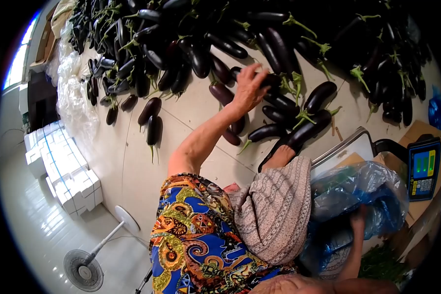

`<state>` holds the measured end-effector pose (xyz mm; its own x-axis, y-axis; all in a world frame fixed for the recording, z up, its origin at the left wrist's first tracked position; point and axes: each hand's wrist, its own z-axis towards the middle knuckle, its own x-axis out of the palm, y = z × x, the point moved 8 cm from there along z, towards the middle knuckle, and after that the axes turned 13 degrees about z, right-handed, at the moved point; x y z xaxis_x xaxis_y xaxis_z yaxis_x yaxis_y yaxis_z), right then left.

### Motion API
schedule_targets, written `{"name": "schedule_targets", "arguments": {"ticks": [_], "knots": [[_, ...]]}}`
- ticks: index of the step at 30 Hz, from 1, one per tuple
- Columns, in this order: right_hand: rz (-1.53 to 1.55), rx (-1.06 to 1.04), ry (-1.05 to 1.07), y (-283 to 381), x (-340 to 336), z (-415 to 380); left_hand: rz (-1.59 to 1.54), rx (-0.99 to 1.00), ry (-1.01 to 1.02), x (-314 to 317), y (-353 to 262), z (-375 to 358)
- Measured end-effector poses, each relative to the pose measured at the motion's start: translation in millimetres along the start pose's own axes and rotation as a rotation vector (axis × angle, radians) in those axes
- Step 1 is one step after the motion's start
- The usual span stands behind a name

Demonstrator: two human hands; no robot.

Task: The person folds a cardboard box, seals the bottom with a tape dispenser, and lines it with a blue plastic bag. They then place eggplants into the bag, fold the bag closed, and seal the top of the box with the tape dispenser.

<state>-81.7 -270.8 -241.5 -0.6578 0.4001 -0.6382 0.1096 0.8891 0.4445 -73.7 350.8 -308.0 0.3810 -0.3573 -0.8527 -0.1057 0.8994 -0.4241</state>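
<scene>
My left hand (pixel 252 88) reaches out over a heap of dark purple eggplants (pixel 279 49) on the tiled floor. Its fingers are spread, a little blurred, above one eggplant (pixel 274 82) that shows on both sides of the hand. Several loose eggplants, one of them a large eggplant (pixel 312 128), lie just below it, near my bare foot (pixel 279 156). My right hand (pixel 359 215) is low on the right, against a clear and blue plastic bag (pixel 377 183). Its fingers are smeared and partly lost in the plastic.
A digital scale display (pixel 424 166) stands at the right beside cardboard (pixel 419 210) and the scale's metal platform (pixel 340 149). To the left are strapped white boxes (pixel 66 166), crumpled clear plastic sheeting (pixel 73 93) and a floor fan (pixel 85 270).
</scene>
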Motion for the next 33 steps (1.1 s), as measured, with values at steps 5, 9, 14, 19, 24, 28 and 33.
{"name": "schedule_targets", "arguments": {"ticks": [5,9,14,19,24,28,33], "knots": [[-0.083,-0.097,-0.065,-43,-3,-6,0.300,-0.686,-0.298,-78,150,-37],[-0.078,-0.003,0.014,-46,-7,7,0.256,-1.022,-0.258,-46,205,-50],[-0.076,-0.039,0.031,-16,-6,6,-0.472,-0.845,-0.092,13,98,-52],[-0.207,-0.027,-0.069,-53,-15,-7,-0.549,-0.661,-0.099,-3,47,-48],[-0.148,-0.020,-0.044,-60,-12,-4,0.254,-0.418,-0.084,-36,118,-37],[-0.156,0.107,0.066,-37,-11,-5,0.657,-0.176,0.143,-17,159,-22],[-0.214,0.308,0.211,-33,-3,-4,0.691,0.186,0.242,-6,150,-6]]}}
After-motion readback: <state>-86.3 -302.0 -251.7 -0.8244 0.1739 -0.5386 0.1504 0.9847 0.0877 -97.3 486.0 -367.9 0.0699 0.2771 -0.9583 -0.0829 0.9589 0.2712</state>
